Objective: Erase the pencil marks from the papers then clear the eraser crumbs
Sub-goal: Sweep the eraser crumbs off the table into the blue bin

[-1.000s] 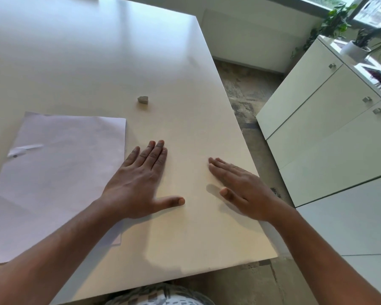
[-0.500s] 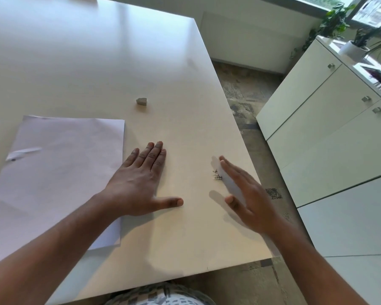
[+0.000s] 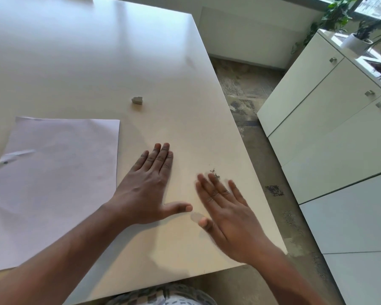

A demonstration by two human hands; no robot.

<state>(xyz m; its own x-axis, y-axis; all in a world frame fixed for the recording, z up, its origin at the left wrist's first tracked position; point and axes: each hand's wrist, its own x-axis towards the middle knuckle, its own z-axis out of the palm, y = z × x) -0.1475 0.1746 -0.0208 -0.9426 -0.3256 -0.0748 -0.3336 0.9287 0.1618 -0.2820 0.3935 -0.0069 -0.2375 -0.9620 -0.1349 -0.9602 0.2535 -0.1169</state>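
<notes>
Eraser crumbs [image 3: 215, 173], dark specks, cluster by right hand [image 3: 227, 210] fingertips.

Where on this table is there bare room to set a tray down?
The far half of the table, beyond the eraser, is bare. A narrower strip runs between the eraser and the right edge. Near you it is crowded: the paper fills the left, the left hand lies flat beside it, and the right hand is next to the crumbs.
</notes>
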